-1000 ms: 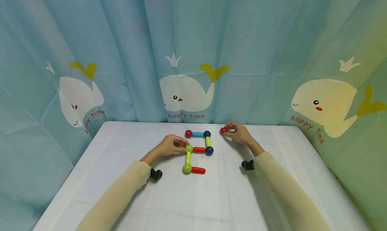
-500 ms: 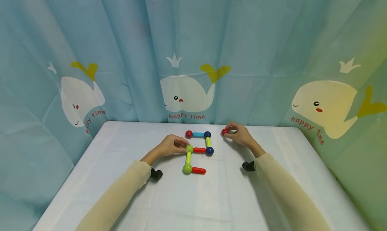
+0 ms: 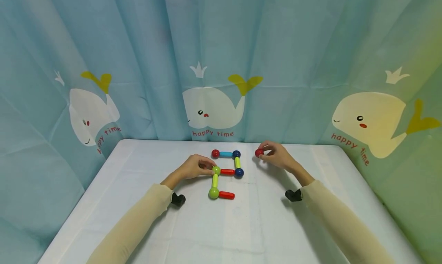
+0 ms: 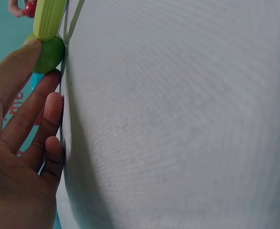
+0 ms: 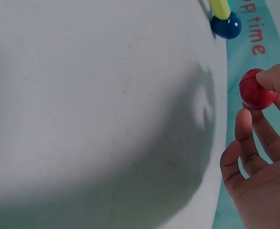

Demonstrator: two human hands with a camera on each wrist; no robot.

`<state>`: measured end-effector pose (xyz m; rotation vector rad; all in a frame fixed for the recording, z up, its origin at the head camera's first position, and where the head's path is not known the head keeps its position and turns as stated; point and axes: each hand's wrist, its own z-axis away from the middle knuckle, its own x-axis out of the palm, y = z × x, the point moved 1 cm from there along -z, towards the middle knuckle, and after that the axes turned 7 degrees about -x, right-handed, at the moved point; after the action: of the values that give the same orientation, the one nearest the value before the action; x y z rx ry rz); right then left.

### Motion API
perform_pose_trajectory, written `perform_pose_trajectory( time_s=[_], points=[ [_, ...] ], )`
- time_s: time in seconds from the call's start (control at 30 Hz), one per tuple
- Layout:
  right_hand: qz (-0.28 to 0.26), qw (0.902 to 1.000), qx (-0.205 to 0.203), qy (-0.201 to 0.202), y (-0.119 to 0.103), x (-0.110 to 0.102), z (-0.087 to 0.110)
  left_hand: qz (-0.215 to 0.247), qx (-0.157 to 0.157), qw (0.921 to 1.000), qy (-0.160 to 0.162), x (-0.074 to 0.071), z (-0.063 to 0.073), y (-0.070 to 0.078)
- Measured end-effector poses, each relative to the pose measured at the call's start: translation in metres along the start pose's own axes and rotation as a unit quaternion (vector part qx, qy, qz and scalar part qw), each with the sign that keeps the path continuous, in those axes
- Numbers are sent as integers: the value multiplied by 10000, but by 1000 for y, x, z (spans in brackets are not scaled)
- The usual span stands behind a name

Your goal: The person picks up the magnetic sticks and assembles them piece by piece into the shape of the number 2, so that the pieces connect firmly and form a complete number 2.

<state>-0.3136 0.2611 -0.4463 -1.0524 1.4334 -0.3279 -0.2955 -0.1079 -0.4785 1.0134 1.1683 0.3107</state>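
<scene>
On the white table, balls and rods join into a figure shaped like a 2. From its top left run a red ball (image 3: 215, 154), a light blue rod (image 3: 226, 154), a dark blue ball (image 3: 236, 154), a yellow-green rod (image 3: 237, 163), another dark blue ball (image 3: 239, 172) and a red rod (image 3: 227, 172). My left hand (image 3: 195, 167) pinches the green ball (image 4: 52, 54) at the middle left. Below it are a yellow-green rod (image 3: 215, 180), a larger green ball (image 3: 213, 193) and a red rod (image 3: 226, 195). To the right, my right hand (image 3: 277, 155) pinches a loose red ball (image 5: 255, 89) between thumb and fingertips.
A light blue curtain (image 3: 290, 64) with printed whales hangs behind and beside the white table (image 3: 193, 233). The table's back edge lies just beyond the figure. A black wrist camera (image 3: 178, 199) sits under each forearm.
My right hand has shifted slightly right and toward me with the red ball, its forearm swinging outward. My left hand and the figure stay in place.
</scene>
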Motion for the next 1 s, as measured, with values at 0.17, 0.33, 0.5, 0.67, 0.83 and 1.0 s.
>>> perform_pose_trajectory(
  time_s=[0.17,0.33,0.5,0.67,0.83,1.0],
  points=[
    [-173,9996,-204,-19,-11,-9,10,8,16,10000,1,0,0,1],
    [-235,9992,-308,37,-24,-19,22,-21,5,10000,13,0,2,2],
    [-298,9989,-343,116,-30,-27,32,-43,-8,10000,26,0,2,2],
    [-459,9975,-521,140,-29,-26,41,6,49,10000,13,1,2,2],
    [-533,9974,-489,76,-31,-20,47,5,121,9999,31,0,1,3],
    [-536,9974,-474,-29,-35,-14,52,-12,68,10000,28,1,1,1]
  ],
)
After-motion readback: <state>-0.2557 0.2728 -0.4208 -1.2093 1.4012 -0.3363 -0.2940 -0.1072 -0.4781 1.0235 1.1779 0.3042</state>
